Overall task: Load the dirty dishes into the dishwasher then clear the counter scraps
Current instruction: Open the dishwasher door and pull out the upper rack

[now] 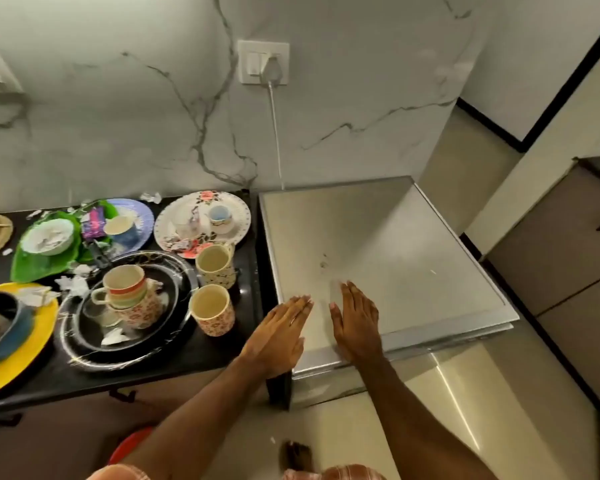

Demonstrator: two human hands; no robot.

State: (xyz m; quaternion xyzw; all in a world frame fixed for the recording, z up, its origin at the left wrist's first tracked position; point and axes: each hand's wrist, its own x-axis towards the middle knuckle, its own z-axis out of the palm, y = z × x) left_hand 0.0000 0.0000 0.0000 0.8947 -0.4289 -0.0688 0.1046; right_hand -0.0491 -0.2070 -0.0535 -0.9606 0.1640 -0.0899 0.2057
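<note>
Both the left hand (278,336) and right hand (355,327), fingers straight and empty, sit at the front edge of the dishwasher (378,237), so a careless leftward sweep could knock the mug (211,309) near the right edge of the worktop (160,370).

the bench (219,355) stands left of the dishwasher (395,237), both against the wall (118,116). on the bench a near cup (211,310) and a far cup (216,265) sit beside the dishwasher, with a plate (94,358) holding stacked cups (125,292) to their left. the left hand (278,337) and right hand (355,323) lie over the dishwasher's near left corner.
</note>
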